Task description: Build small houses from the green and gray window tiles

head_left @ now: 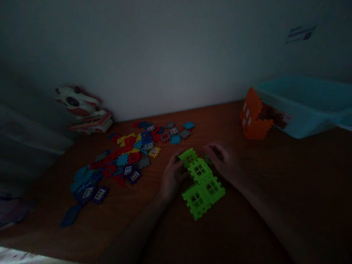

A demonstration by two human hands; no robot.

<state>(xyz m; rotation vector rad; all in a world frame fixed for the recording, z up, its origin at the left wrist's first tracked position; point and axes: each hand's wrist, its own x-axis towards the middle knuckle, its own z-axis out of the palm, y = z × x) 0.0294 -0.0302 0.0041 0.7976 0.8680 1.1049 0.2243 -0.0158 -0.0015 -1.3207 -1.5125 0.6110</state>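
Nearby, loose tiles [134,157], blue bin [307,121], left hand [171,176] gripping green panels [204,182], right hand [225,162] alongside, grip unclear

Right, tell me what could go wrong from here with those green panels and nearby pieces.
The left hand is at the upper end of the joined green panels, so a tug there might pop a joint. Loose coloured pieces lie off to that hand's side; a sideways sweep could scatter them. The orange panels stand upright near the blue bin and might topple if bumped.
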